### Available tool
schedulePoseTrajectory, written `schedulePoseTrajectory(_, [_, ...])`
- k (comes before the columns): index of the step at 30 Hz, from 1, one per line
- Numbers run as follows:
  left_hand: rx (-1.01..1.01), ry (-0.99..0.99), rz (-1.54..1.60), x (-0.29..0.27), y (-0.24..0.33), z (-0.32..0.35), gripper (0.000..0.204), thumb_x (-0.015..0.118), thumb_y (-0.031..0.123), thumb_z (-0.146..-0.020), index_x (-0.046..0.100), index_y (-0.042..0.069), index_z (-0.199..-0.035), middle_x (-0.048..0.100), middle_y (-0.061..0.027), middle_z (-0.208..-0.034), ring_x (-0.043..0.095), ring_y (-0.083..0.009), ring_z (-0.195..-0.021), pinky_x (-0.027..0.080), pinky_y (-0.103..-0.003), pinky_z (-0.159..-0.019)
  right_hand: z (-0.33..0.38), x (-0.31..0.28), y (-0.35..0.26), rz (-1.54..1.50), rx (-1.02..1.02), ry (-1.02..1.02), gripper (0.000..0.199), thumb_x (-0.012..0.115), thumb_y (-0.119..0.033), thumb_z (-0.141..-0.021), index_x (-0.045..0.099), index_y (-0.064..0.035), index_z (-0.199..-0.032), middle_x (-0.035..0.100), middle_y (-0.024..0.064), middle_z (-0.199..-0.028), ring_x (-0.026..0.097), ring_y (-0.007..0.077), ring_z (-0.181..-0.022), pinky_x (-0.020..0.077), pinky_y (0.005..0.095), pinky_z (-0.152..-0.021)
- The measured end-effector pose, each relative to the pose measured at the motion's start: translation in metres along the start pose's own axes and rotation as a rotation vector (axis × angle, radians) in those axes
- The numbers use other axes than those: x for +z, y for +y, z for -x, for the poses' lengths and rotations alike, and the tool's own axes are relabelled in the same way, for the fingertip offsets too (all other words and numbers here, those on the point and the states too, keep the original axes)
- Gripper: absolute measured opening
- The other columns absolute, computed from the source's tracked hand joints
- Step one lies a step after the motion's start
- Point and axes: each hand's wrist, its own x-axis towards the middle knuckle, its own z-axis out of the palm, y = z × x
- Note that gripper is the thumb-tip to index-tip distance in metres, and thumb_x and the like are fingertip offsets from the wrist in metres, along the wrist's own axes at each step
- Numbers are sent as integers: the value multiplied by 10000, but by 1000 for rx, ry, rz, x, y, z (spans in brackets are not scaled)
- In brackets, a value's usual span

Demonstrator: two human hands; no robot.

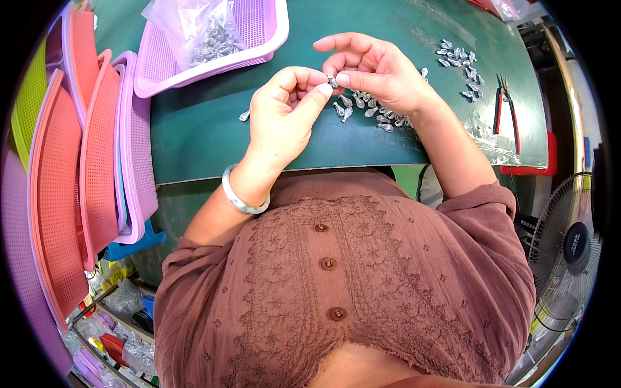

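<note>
Between my two hands, above the green table, is a small grey metal piece (332, 80). My left hand (288, 107) pinches it between thumb and forefinger. From the other side the thumb and forefinger of my right hand (378, 71) close on the same piece, its other fingers curled loosely above. Under and beside my right hand lies a loose pile of small silvery drop-shaped pieces (384, 119), partly hidden by that hand. One similar piece (244, 116) rests alone to the left of my left hand.
A purple basket (281, 29) at the back left holds a clear bag of grey pieces (217, 42). Further drop-shaped pieces (458, 57) lie at the right, near red-handled pliers (506, 113). Stacked coloured baskets (58, 194) line the left side; a fan (569, 246) stands at the right.
</note>
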Motion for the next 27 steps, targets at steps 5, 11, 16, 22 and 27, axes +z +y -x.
schedulePoseTrajectory(5, [-22,3,16,0,2,-1,53,572,4,-841,574,-33,-878,635,-83,-816,612,-108,-754,495,-206,-694,0,1,-1,3,12,8,425,571,-21,-815,445,29,-1218,585,62,-903,572,118,-809,479,246,-759])
schedulePoseTrajectory(11, [-61,34,11,0,2,-3,73,599,63,-831,595,12,-883,612,-25,-787,557,-72,-675,439,-180,-603,0,2,-1,18,33,35,410,562,-12,-821,447,33,-1212,596,68,-889,591,123,-785,495,245,-744])
schedulePoseTrajectory(16, [-86,52,-29,-3,-2,-5,83,616,87,-822,604,36,-886,601,1,-774,527,-56,-636,409,-174,-572,1,4,-2,57,42,38,405,563,-8,-820,453,31,-1207,602,67,-888,595,117,-780,501,243,-746])
schedulePoseTrajectory(22, [-103,51,-20,-3,-2,-6,71,620,82,-816,603,45,-874,593,9,-755,521,-54,-629,406,-175,-570,1,4,-1,83,35,44,405,564,0,-815,457,30,-1205,605,61,-879,592,110,-778,496,234,-738])
schedulePoseTrajectory(27, [-97,48,-15,-3,-4,-7,63,620,78,-812,601,49,-864,589,12,-750,519,-52,-627,403,-173,-567,1,6,-2,121,37,57,403,563,2,-816,458,33,-1203,604,59,-878,587,105,-774,488,227,-728])
